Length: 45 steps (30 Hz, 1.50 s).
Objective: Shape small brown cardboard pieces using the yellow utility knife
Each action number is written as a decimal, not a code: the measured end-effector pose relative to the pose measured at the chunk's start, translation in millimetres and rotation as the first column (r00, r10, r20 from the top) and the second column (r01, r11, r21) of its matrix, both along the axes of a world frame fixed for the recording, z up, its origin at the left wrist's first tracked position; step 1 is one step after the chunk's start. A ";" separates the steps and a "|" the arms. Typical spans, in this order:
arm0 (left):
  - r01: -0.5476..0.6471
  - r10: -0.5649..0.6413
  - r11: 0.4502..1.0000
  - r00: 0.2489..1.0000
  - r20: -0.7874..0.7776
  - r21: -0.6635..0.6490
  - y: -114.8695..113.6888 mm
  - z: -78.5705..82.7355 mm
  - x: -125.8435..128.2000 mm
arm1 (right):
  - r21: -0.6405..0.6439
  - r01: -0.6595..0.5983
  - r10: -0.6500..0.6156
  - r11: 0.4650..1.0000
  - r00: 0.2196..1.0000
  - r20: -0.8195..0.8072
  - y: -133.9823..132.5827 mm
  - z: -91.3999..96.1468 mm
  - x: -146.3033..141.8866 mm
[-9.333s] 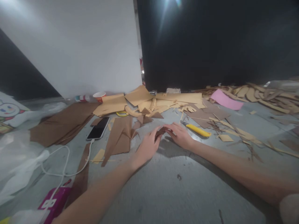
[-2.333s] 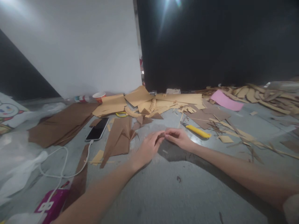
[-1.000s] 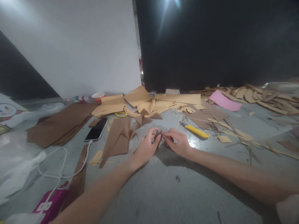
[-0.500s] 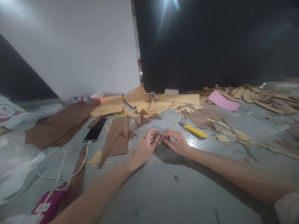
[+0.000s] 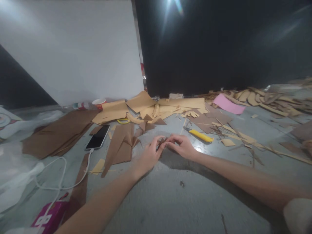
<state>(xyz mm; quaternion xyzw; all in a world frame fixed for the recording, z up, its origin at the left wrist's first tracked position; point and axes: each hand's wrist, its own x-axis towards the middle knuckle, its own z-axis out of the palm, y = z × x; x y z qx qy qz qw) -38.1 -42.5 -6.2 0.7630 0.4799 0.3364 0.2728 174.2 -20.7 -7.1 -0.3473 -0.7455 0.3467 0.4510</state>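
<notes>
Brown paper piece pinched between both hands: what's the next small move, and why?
Probably press the fold flat. Left hand and right hand pinch the small brown paper piece just above the grey floor, so both can bear down there.

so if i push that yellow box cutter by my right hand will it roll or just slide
The yellow box cutter looks flat-sided and lies lengthwise on the grey floor, so it would probably slide, not roll. It seems stiff and light. Cardboard strips close beside it might snag it.
</notes>
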 end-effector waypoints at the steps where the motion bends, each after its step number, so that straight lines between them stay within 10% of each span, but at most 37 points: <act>1: -0.003 0.003 1.000 1.000 -0.011 0.003 0.0 -0.2 0.0 | -0.031 -0.006 0.007 1.000 1.000 0.013 0.0 0.6 0.3; 20: -0.004 0.025 0.968 0.996 -0.080 0.250 18.8 -14.1 4.7 | -0.021 0.056 -0.055 0.998 0.998 0.035 16.7 -15.5 5.6; 25: 0.116 -0.041 0.950 0.967 -0.252 0.291 28.3 -28.6 2.0 | 0.166 0.245 -0.273 0.955 0.945 0.181 55.6 -24.0 5.5; 33: -0.067 0.212 0.940 0.883 -0.419 0.334 26.6 -35.5 5.6 | 0.323 0.345 -0.451 0.881 0.818 0.357 138.7 -39.3 -12.1; 45: -0.079 0.199 0.949 0.901 -0.385 0.306 22.8 -30.2 5.4 | 0.308 0.242 -0.341 0.920 0.881 0.327 142.2 -40.7 -12.9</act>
